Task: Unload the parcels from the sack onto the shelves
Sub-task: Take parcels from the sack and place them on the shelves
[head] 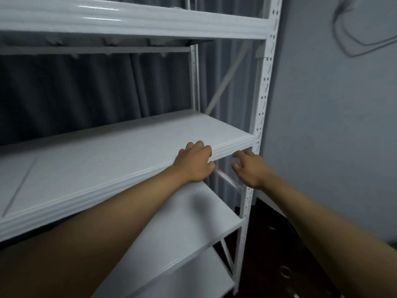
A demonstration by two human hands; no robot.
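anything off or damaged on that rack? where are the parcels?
No damage shows on the white rack; its shelves look level. Odd for an unloading task: no parcel or sack is in view, and every visible shelf surface is bare. The left hand rests on the middle shelf front edge, holding nothing; the right hand hovers open by the post.

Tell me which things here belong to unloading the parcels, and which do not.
Belong to the job:
- white shelf rack
- middle shelf
- left hand on its front edge
- right hand

Not part of it:
- grey curtain
- wall
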